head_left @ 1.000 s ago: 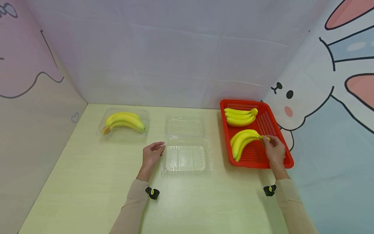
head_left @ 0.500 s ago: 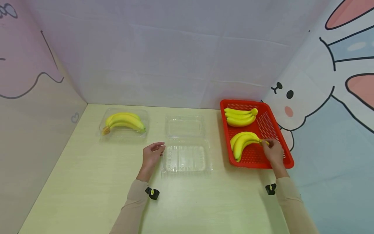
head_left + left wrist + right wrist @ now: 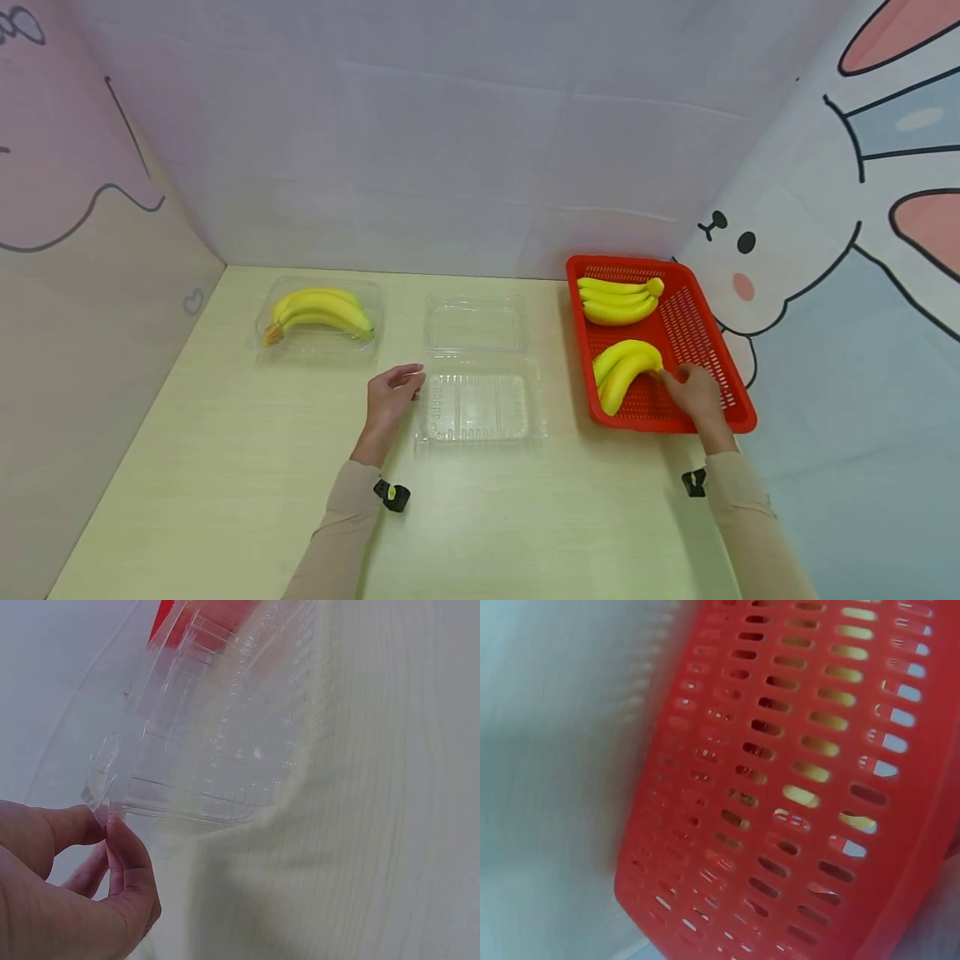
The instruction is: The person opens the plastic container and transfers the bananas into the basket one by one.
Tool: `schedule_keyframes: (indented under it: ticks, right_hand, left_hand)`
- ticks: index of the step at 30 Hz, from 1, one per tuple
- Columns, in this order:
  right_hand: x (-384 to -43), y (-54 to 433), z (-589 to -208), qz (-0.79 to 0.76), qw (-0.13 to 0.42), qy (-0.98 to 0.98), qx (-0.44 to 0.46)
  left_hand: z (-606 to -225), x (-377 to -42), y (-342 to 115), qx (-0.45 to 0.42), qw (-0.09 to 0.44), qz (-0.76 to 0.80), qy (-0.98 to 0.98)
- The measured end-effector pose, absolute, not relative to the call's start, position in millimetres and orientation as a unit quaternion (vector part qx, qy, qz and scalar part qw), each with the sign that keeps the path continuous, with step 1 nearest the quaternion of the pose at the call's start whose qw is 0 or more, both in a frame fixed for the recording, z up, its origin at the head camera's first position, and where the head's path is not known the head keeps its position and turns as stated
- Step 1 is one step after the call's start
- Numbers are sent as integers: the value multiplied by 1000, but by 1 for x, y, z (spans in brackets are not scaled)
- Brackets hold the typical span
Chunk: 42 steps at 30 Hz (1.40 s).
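In the head view my left hand [image 3: 392,403] is at the left edge of an opened clear plastic clamshell box [image 3: 480,407]. The left wrist view shows its thumb and fingertips pinching the rim of that clamshell box [image 3: 217,742]. My right hand [image 3: 697,392] reaches into a red basket [image 3: 667,426] and grips the stem end of a bunch of bananas [image 3: 626,375], which hides the stem. A second bunch of bananas [image 3: 617,302] lies farther back in the basket. In the right wrist view, the slotted wall of the basket [image 3: 780,750] hides that hand.
At the far left of the table [image 3: 247,467], another clear clamshell box [image 3: 367,292] holds a bunch of bananas [image 3: 318,311]. A pale cloth wall [image 3: 450,150] stands behind, and printed side walls flank the table. The basket stands close to the right wall [image 3: 840,400].
My right hand has shifted slightly left and lower, turning the near banana bunch inside the basket; its stem is now hidden. My left hand has stayed put.
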State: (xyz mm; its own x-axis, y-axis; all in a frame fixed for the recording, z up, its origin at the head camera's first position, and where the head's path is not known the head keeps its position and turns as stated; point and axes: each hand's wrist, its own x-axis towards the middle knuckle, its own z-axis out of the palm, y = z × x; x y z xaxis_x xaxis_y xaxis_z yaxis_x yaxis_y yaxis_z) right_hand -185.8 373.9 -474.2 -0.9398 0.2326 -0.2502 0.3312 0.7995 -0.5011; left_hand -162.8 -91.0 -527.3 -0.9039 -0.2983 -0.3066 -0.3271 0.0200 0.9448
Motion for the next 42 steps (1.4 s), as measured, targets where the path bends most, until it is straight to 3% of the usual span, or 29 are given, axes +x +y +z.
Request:
schedule_keyframes:
  ticks: [23, 31, 42]
  right_hand:
    - [-180, 332, -454, -325, 35, 943, 70]
    - [-178, 318, -448, -341, 42, 938, 52]
    - [-173, 305, -442, -389, 96, 915, 41]
  left_hand:
    - [-527, -164, -91, -222, 10, 662, 715]
    - [-528, -164, -91, -225, 15, 661, 716]
    - [-527, -163, -90, -225, 13, 661, 715]
